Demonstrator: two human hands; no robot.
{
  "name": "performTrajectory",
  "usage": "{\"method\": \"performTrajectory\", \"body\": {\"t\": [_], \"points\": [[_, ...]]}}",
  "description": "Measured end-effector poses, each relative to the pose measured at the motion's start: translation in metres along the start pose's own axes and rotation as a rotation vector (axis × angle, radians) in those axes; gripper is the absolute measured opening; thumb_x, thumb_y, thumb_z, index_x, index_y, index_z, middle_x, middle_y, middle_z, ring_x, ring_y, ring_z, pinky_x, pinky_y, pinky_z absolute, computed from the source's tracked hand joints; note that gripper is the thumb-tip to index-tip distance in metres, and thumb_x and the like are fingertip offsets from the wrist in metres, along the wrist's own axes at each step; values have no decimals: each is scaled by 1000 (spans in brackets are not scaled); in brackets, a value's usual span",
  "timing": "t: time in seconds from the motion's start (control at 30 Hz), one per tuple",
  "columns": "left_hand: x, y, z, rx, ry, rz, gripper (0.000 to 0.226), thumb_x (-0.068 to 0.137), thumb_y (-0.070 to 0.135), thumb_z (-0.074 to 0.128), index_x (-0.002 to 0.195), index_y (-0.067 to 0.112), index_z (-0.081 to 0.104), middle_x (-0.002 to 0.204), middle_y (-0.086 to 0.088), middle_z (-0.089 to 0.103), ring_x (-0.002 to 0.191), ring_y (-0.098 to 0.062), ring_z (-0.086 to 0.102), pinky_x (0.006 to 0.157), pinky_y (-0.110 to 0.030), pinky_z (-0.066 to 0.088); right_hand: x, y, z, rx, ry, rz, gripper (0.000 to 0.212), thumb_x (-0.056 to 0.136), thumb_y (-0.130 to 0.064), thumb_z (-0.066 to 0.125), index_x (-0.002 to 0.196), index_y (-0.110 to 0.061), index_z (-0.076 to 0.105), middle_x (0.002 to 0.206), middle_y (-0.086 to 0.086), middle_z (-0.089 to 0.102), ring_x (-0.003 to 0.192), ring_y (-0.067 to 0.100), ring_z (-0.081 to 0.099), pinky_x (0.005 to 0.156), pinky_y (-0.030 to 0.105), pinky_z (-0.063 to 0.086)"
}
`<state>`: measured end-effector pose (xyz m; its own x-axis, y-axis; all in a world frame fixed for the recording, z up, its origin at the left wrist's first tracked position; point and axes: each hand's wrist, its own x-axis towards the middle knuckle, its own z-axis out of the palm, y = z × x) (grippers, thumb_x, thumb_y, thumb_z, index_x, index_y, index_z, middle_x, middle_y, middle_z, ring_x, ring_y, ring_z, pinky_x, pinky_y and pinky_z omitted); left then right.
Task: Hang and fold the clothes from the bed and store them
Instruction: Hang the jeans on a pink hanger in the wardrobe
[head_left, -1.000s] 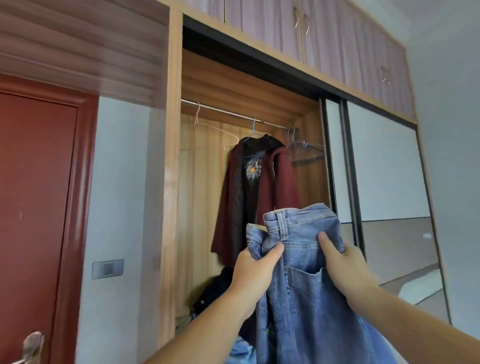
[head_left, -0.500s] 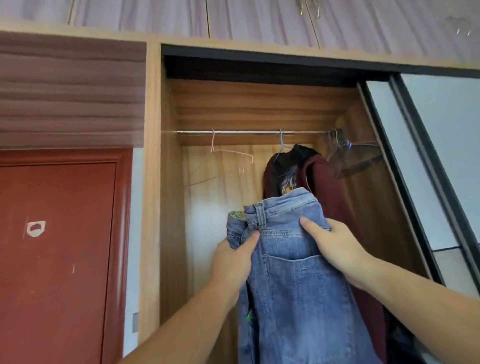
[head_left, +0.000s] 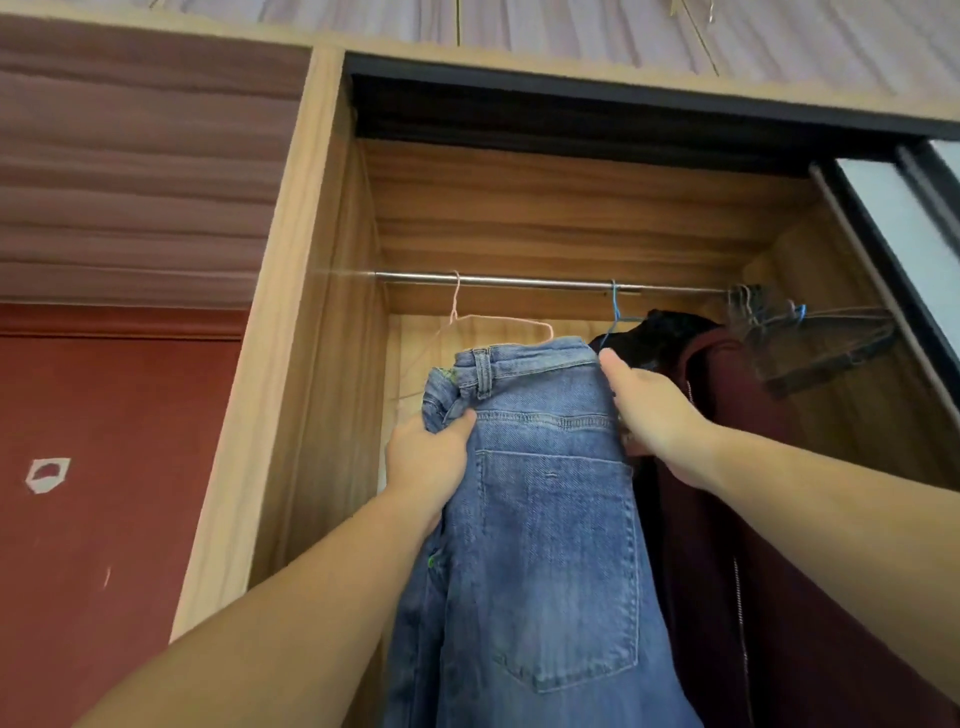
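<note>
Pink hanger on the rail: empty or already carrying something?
Empty. The pink hanger hangs bare on the rail; the jeans are held up in front of it by the left hand and right hand.

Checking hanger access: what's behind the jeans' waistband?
Behind the jeans an empty pink wire hanger hangs on the rail; only its hook and top show, its lower bar is covered. The maroon jacket hangs right.

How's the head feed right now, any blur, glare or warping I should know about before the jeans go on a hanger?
Head view: jeans and both hands, left hand and right hand, read sharp; the wide-angle lens bends the wardrobe frame and rail lines; the spare hangers at far right are soft and dim; the sliding door panel is bright, washed out; the pink hanger is thin but visible.
</note>
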<state>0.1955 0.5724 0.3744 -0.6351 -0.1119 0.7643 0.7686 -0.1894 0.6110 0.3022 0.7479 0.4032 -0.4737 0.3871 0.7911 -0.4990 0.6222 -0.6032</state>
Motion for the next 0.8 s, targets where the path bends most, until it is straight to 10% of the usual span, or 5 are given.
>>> {"method": "performTrajectory", "body": {"t": [0.3,0.53,0.8], "points": [[65,-17,22,330,36,134,21,87,27,67,84,7,73,89,-10,71,88,-29,64,69,-29,46,105,-4,31,-289,219,-200,39,92,-35,51,97,1,65,95,16,66,96,33,60,77,35,44],[89,-35,11,508,56,199,20,87,29,67,78,12,69,78,0,68,87,-27,62,67,-29,41,163,-7,70,-362,103,-175,26,93,-32,51,77,-10,52,70,0,50,66,21,50,58,26,36],[104,-39,-2,587,109,236,22,85,32,69,73,14,68,76,2,67,84,-27,61,66,-30,39,193,-17,107,-369,-28,-142,27,95,-31,50,91,-5,58,88,9,59,76,25,53,62,29,42]]}}
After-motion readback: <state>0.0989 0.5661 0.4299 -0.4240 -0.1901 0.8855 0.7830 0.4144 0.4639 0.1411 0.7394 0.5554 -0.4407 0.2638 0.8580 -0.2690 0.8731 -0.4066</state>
